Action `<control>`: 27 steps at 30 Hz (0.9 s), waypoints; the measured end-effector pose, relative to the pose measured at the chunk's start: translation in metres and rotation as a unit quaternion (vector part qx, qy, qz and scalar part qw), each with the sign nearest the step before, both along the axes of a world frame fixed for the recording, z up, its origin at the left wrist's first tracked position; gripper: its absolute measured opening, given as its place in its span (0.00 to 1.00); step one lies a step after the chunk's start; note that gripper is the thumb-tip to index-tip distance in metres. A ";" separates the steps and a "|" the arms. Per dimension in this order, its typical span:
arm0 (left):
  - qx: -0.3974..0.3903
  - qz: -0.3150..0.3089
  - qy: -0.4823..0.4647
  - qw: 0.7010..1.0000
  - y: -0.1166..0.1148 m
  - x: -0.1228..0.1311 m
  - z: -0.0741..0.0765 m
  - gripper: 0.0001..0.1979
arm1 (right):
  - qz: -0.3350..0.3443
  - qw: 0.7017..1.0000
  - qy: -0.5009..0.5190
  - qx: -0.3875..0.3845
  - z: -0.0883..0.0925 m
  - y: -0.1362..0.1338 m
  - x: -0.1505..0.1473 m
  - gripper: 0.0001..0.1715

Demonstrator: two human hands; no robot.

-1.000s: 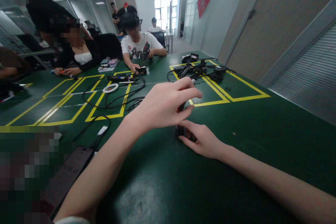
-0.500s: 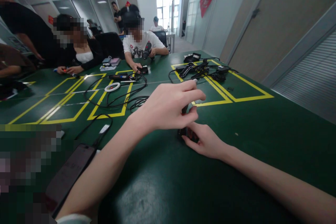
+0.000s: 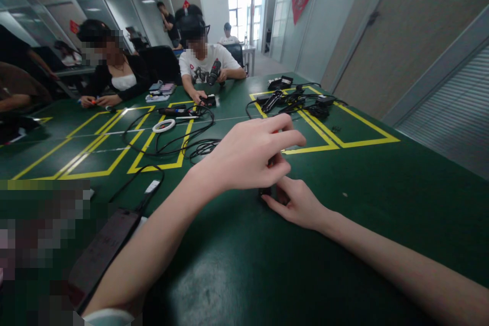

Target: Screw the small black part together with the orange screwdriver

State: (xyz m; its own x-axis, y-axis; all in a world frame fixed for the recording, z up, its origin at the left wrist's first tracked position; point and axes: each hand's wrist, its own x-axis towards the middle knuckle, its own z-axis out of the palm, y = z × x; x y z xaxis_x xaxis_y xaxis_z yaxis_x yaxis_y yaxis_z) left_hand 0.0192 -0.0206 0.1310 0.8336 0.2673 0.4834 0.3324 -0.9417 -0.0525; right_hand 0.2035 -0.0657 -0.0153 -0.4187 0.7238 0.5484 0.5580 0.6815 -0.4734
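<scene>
In front of me, my left hand (image 3: 252, 155) arches over my right with its fingers curled round something mostly hidden behind them. A trace of red and black shows between those fingers. Lower down, my right hand (image 3: 301, 204) grips a small black object (image 3: 265, 191) close to the tabletop, thumb on the near side. Only the object's dark lower edge is visible, so its kind cannot be made out. Whether both hands hold one and the same piece is hidden.
The green table (image 3: 344, 244) bears yellow tape outlines. Black cables and devices (image 3: 290, 102) lie beyond my hands. A white ring (image 3: 163, 126) sits among looped cables. A dark phone-like slab (image 3: 101, 249) lies by my left forearm. Across the table, a person (image 3: 210, 63) holds a power drill (image 3: 214, 72).
My left hand's fingers have shifted slightly right and changed their curl; a grey tip that showed above them is now hidden. My right hand stays nearly in place.
</scene>
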 end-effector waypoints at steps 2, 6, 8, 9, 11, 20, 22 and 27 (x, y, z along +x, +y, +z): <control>0.006 0.008 -0.002 1.000 0.001 0.000 -0.001 0.16 | 0.006 1.000 -0.003 -0.001 0.000 0.000 -0.001 0.12; 0.007 0.019 0.000 1.000 0.002 0.000 -0.002 0.15 | 0.008 1.000 -0.003 0.003 -0.001 0.001 -0.001 0.11; 0.005 0.011 0.002 1.000 0.001 0.000 -0.002 0.14 | 0.003 1.000 -0.002 0.011 -0.002 0.001 -0.001 0.07; 0.005 0.006 0.002 1.000 0.000 0.000 -0.001 0.14 | 0.002 1.000 -0.001 0.015 -0.002 0.002 -0.001 0.05; 0.004 0.000 0.003 1.000 0.000 0.000 -0.001 0.15 | 0.003 1.000 -0.003 0.020 -0.002 0.002 0.000 0.06; -0.001 0.002 0.000 1.000 0.001 0.000 -0.001 0.14 | 0.015 1.000 -0.011 -0.006 0.001 0.001 0.003 0.11; -0.002 -0.004 0.003 1.000 0.001 0.000 0.000 0.15 | 0.016 1.000 -0.011 -0.015 0.001 0.001 0.004 0.13; -0.012 0.017 0.001 1.000 0.001 -0.001 0.000 0.18 | 0.018 0.999 -0.010 -0.050 0.001 0.001 0.007 0.20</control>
